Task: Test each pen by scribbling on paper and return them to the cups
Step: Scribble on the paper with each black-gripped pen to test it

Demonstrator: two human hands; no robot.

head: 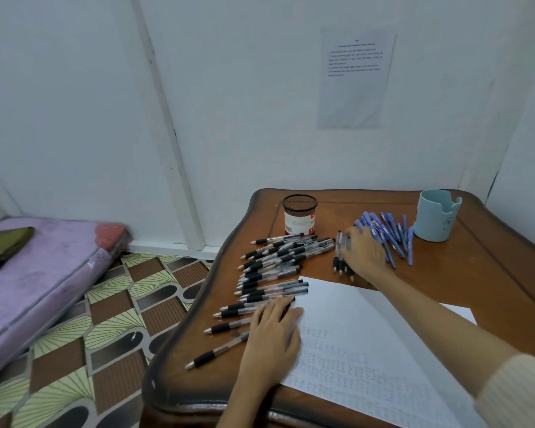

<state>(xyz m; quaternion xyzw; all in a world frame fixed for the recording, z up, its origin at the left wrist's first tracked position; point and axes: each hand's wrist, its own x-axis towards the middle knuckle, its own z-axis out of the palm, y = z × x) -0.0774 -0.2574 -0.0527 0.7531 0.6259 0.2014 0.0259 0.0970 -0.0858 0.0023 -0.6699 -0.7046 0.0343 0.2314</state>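
Many clear pens with black grips [269, 267] lie spread on the left part of the wooden table [476, 273]. A pile of blue pens [389, 233] lies beside the light blue cup [434, 216]. A black mesh cup [300, 216] stands at the back, with no pens showing above its rim. My left hand [274, 332] rests flat on the left edge of the scribbled white paper [368, 341], over a few black pens. My right hand [363, 253] covers a small bunch of black-grip pens [340, 264] next to the blue pile, fingers curled around them.
A printed sheet [355, 78] is stuck to the white wall behind the table. Left of the table lie a patterned floor [105, 319] and a purple mattress [37, 273] with a dark object [3, 244] on it. A second sheet's corner [460, 313] shows under my right forearm.
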